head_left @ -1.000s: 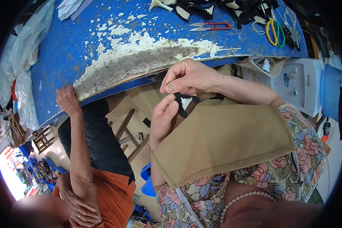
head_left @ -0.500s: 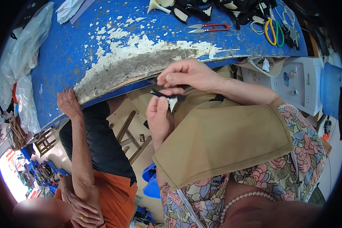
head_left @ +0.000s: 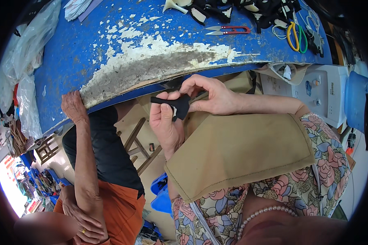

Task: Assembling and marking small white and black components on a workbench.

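Observation:
A small black-covered shoe heel (head_left: 181, 107) with a white patch on its underside is held just off the front edge of the table. My left hand (head_left: 164, 119) is closed round its left part, thumb pressed over the near side. From the right, my right hand (head_left: 216, 96) reaches in with bent fingers and thumb, pinching the black covering at the heel's right edge. Part of the heel is hidden by my fingers. Below both hands, a tan apron (head_left: 241, 151) spreads over my lap.
The blue table (head_left: 73, 53) has worn, peeling paint. Red-handled thread snips (head_left: 229, 30), yellow-and-green scissors (head_left: 295, 38) and several black heel pieces (head_left: 216, 12) lie on it. At left a person's hand (head_left: 74, 107) grips the table edge. A water dispenser (head_left: 325, 92) stands at right.
My right hand has come down onto the heel's right edge. My left hand has shifted slightly left and turned the heel, so more of its black side shows.

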A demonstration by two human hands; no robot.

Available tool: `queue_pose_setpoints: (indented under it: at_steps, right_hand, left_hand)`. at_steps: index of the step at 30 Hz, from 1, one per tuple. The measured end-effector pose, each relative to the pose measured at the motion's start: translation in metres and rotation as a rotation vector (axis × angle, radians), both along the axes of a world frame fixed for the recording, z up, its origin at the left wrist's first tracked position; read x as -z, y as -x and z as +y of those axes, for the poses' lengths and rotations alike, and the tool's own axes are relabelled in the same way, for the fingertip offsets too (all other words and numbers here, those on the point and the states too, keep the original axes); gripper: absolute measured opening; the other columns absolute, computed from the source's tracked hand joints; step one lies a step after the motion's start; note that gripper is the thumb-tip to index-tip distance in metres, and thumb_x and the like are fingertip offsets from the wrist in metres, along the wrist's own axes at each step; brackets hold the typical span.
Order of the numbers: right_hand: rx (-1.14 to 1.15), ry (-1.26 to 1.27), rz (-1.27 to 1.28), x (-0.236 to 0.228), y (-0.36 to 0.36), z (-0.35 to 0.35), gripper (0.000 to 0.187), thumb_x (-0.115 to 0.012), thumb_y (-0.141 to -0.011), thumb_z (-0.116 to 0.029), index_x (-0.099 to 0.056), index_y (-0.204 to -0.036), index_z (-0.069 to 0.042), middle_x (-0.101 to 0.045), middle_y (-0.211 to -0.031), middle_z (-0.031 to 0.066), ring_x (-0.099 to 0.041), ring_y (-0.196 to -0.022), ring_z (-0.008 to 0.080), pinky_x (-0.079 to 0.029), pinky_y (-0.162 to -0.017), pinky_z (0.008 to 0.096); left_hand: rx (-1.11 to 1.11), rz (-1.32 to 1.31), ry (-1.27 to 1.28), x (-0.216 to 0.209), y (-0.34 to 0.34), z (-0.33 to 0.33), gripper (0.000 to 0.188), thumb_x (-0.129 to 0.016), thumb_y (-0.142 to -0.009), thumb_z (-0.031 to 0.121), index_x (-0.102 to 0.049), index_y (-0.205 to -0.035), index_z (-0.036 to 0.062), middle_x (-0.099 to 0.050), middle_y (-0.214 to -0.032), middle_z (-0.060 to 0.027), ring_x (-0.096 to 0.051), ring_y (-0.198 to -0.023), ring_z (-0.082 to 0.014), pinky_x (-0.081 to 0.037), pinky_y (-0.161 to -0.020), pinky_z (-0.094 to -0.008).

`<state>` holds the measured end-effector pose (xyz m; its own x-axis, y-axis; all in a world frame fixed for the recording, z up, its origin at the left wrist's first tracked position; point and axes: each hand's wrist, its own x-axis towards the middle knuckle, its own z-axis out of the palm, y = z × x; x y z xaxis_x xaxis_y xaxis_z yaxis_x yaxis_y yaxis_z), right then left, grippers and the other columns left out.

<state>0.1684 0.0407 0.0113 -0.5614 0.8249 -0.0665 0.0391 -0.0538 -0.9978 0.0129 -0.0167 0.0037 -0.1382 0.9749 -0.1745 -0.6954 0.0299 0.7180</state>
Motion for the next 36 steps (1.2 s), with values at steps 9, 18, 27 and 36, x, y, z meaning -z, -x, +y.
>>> queue_pose_setpoints:
  at_steps: [9,18,27,36]
  right_hand:
    - [0.11,-0.315,0.038,0.003,-0.002,0.003,0.024,-0.061,-0.066,0.007,-0.059,-0.087,-0.005,-0.058,-0.087,0.0056,-0.057,-0.085,0.0191,-0.046,-0.075,0.03]
    - [0.143,-0.712,-0.021,0.007,-0.006,0.007,0.028,-0.055,-0.059,0.011,-0.059,-0.08,-0.008,-0.057,-0.082,0.0052,-0.056,-0.083,0.0249,-0.044,-0.076,0.036]
    - [0.092,-0.557,-0.027,0.009,-0.008,0.001,0.03,-0.05,-0.058,0.015,-0.06,-0.078,-0.005,-0.062,-0.079,0.0048,-0.059,-0.082,0.0257,-0.049,-0.084,0.0398]
    - [0.0,-0.472,-0.005,0.003,-0.007,-0.002,0.029,-0.054,-0.06,0.015,-0.058,-0.081,-0.003,-0.061,-0.083,0.006,-0.059,-0.08,0.0227,-0.048,-0.083,0.0368]
  left_hand:
    - [0.052,0.146,0.106,0.002,0.01,-0.002,0.03,-0.05,-0.092,0.008,-0.051,-0.119,-0.0043,-0.049,-0.128,-0.0171,-0.046,-0.12,-0.0238,-0.036,-0.102,-0.0363]
    - [0.056,0.5,0.133,-0.022,-0.01,-0.007,0.027,-0.055,-0.085,-0.001,-0.055,-0.112,-0.0067,-0.057,-0.117,-0.0143,-0.054,-0.104,-0.0176,-0.043,-0.09,-0.0298]
    - [0.057,0.565,0.073,-0.014,0.001,-0.006,0.018,-0.054,-0.086,0.001,-0.06,-0.101,-0.0065,-0.061,-0.106,-0.0136,-0.056,-0.1,-0.019,-0.043,-0.09,-0.0307]
    - [0.154,0.515,0.118,-0.003,0.02,-0.014,0.024,-0.063,-0.085,0.012,-0.06,-0.102,-0.0047,-0.062,-0.105,-0.014,-0.059,-0.095,-0.0195,-0.045,-0.087,-0.0328]
